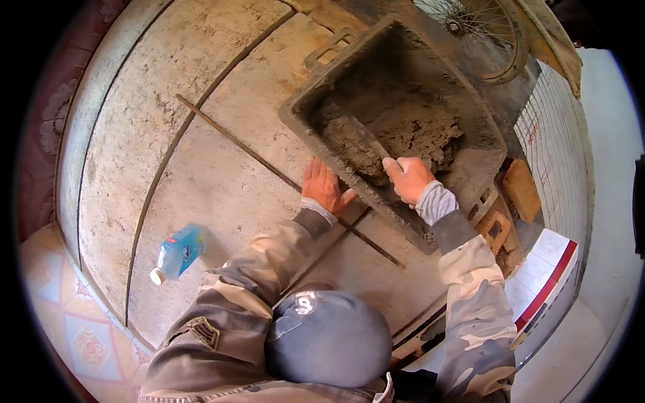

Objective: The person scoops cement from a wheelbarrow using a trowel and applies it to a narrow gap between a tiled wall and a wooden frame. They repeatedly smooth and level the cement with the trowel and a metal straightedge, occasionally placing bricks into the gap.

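The right hand (408,178) is clamped around the handle of a trowel (359,131), whose blade lies buried in the grey mortar (410,127) heaped inside a black plastic mixing tub (316,94). The tub sits tilted at the far right of a rough concrete slab (201,168), and the mortar fills its near right part, leaving the far corner mostly bare. The left hand (324,187) rests flat on the slab with its fingers spread apart, holding nothing, just beside the near left rim of the tub. A thin metal rod (269,171) lies diagonally across the slab and passes under that hand. On the near left of the slab a blue plastic bottle (178,252) with a white cap lies on its side, well apart from both hands. Bricks (510,201) are stacked to the right of the tub, and a spoked wheel (480,30) shows beyond its far edge.
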`<state>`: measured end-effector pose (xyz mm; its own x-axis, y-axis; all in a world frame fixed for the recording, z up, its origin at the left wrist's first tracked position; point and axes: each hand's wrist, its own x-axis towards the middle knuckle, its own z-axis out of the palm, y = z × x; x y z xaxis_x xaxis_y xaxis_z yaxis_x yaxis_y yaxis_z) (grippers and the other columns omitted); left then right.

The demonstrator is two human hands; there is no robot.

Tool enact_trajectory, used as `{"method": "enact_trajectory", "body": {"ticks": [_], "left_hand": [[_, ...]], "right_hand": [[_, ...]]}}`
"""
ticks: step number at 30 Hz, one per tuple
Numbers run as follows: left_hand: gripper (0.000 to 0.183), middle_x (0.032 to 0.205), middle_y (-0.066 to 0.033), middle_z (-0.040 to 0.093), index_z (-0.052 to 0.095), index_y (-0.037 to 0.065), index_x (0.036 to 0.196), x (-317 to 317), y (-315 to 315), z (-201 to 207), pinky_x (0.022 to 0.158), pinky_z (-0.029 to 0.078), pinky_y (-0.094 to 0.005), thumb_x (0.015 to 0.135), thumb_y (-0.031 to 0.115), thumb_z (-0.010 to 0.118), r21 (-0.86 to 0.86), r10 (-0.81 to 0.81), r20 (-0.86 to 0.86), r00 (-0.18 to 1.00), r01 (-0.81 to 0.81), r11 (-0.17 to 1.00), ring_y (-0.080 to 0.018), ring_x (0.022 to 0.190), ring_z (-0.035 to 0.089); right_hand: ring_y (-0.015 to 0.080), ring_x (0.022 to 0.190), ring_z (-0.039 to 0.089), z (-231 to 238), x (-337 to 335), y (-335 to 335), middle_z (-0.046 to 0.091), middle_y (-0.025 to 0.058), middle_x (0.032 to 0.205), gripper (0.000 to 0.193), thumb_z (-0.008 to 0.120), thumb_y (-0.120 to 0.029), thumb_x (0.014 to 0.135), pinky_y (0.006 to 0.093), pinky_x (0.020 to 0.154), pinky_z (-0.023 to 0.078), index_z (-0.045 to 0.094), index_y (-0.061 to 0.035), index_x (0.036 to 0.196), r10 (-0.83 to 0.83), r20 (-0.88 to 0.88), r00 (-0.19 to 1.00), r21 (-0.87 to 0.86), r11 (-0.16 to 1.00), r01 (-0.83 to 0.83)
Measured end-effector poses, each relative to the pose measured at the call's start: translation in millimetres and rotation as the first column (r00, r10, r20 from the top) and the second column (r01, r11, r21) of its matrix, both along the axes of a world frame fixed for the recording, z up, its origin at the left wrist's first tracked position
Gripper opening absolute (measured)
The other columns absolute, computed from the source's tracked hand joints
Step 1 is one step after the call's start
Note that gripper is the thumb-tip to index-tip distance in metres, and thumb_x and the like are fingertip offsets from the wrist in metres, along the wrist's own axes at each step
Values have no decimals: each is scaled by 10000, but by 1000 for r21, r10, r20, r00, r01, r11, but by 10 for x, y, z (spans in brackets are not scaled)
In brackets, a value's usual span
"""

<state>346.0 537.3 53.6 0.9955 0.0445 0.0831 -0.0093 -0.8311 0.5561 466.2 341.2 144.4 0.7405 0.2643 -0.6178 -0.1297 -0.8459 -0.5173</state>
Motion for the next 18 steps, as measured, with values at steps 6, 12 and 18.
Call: {"method": "enact_trajectory", "body": {"ticks": [6, 12, 18], "left_hand": [[794, 1328, -270, 509, 496, -75, 1297, -30, 85, 68, 1158, 261, -525, 708, 366, 796, -22, 30, 12, 999, -29, 999, -441, 1315, 408], [822, 1329, -352, 494, 463, -142, 1303, -2, 67, -259, 1167, 256, -499, 755, 385, 775, 0, -3, -8, 1000, 3, 1000, -472, 1345, 383], [671, 1256, -320, 555, 539, -81, 1236, -51, 131, -868, 1033, 396, -524, 799, 388, 739, 191, 71, 108, 992, -91, 977, -467, 1192, 509]], "right_hand": [[82, 377, 368, 498, 39, 110, 426, -11, 512, 453, 519, -448, 996, 275, 345, 289, 515, -60, 762, -112, -437, 892, 187, 959, 212], [82, 405, 409, 893, -240, -332, 452, -9, 520, 470, 528, -464, 999, 268, 360, 311, 539, -57, 763, -154, -317, 936, 369, 889, 272], [104, 487, 491, 1573, -1567, -1410, 518, 30, 568, 426, 540, -353, 1012, 300, 461, 401, 585, -14, 759, -284, -20, 959, 268, 922, 279]]}}
